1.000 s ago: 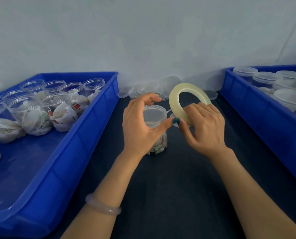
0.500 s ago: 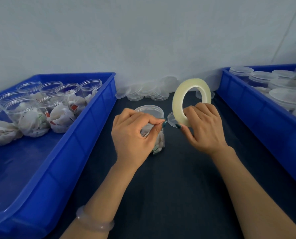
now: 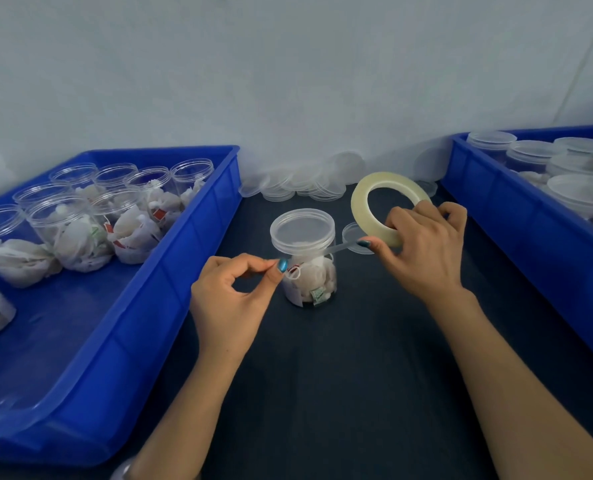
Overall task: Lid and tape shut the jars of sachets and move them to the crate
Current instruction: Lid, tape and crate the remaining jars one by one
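Jar (image 3: 309, 271) of sachets, centre of the frame: we see a clear plastic cylinder standing upright on a dark, matte cloth (image 3: 357, 358). A frosted round lid (image 3: 302, 230) with a shallow rim caps it. Inside, soft white sachets (image 3: 314, 278) are crumpled together, one with a green tag pressed to the wall.

A thin strip of tape (image 3: 336, 250), clear and glossy, runs across the jar just under the lid (we cannot tell whether it touches the plastic). At lower centre, the left hand (image 3: 232, 299) pinches its free end between thumb and forefinger, the other fingers curled in. To the right of the jar, the right hand (image 3: 423, 251) grips the roll (image 3: 359, 209), a pale yellowish ring held on edge. Its fingers curl over the ring and its thumb presses where the strip leaves it.

Just beside the jar, behind the roll, lies a small lid (image 3: 355, 237). More loose lids (image 3: 302, 185), translucent discs, are heaped against the pale wall (image 3: 288, 81) at the back.

The left crate (image 3: 170, 292), smooth blue plastic, holds open jars (image 3: 80, 230) stuffed with sachets. The right crate (image 3: 516, 216), at the right edge of the frame, holds lidded jars (image 3: 579, 192).
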A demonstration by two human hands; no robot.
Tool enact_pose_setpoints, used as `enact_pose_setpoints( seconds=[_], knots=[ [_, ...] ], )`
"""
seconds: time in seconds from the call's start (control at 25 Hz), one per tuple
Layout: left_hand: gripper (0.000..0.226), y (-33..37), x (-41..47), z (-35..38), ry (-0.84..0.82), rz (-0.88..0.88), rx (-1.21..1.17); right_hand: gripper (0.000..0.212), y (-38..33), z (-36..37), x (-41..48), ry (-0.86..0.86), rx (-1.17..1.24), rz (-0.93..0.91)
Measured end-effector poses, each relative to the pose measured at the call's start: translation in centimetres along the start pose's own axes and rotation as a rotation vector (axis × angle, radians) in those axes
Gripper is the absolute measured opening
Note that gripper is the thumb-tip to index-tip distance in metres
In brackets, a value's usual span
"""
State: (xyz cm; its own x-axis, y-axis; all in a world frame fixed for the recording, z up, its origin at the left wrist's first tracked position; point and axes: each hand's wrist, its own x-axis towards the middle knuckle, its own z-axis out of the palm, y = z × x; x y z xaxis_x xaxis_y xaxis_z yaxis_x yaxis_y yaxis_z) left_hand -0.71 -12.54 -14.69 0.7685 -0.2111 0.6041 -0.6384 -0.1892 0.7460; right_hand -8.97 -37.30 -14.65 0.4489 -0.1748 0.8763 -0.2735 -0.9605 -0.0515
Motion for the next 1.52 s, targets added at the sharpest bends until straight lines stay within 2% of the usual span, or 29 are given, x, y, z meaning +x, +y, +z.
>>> enact_pose_setpoints(
  seconds=[0.16,0.4,0.52,0.56,0.64,0.76,0.84,1.04,1.12,1.16,1.24,1.32,1.4,1.52],
  knots=[
    [0.007,-0.6,0.5,0.1,0.021,-0.074,0.019,0.063,-0.4,0.2,0.1,-0.039,-0.014,0.033],
    [0.010,-1.0,1.4,1.1,0.009,-0.125,0.049,0.054,-0.6,0.6,0.0,-0.071,-0.015,0.074],
    [0.033,-1.6,2.1,1.1,0.024,-0.172,-0.071,0.053,-0.6,0.4,0.1,-0.071,0.013,0.103],
    [0.044,-1.8,2.3,1.1,-0.013,-0.176,-0.152,0.053,-0.6,0.4,0.2,-0.069,0.020,0.106],
    [0.068,-2.1,2.7,1.3,-0.204,-0.128,-0.253,0.051,-0.8,0.4,0.2,-0.076,0.026,0.097],
    [0.088,-2.2,3.8,2.5,-0.485,-0.133,-0.266,0.050,-1.0,0.3,0.2,-0.108,0.036,0.083],
    [0.083,-2.8,4.6,3.0,-0.530,-0.181,-0.324,0.052,-0.9,0.3,0.2,-0.107,0.042,0.085],
    [0.048,-4.8,5.9,2.7,-0.648,-0.283,-0.550,0.055,-1.0,0.2,0.2,-0.131,0.058,0.090],
    [0.033,-4.6,5.8,2.9,-0.593,-0.343,-0.610,0.055,-1.1,0.1,0.2,-0.138,0.067,0.101],
    [0.033,-4.3,5.5,3.0,-0.517,-0.352,-0.597,0.055,-1.1,0.0,0.2,-0.138,0.072,0.109],
    [0.050,-3.2,4.9,3.4,-0.391,-0.297,-0.502,0.057,-1.1,0.0,0.2,-0.143,0.077,0.123],
    [0.082,-1.2,4.1,4.0,-0.409,-0.189,-0.349,0.058,-1.2,0.0,0.2,-0.154,0.076,0.120],
    [0.103,0.3,3.4,5.3,-0.384,-0.131,-0.182,0.055,-1.3,0.0,0.3,-0.170,0.073,0.110],
    [0.107,0.3,3.5,6.7,-0.295,-0.106,-0.103,0.051,-0.8,-0.2,0.2,-0.199,0.092,0.082]
  ],
)
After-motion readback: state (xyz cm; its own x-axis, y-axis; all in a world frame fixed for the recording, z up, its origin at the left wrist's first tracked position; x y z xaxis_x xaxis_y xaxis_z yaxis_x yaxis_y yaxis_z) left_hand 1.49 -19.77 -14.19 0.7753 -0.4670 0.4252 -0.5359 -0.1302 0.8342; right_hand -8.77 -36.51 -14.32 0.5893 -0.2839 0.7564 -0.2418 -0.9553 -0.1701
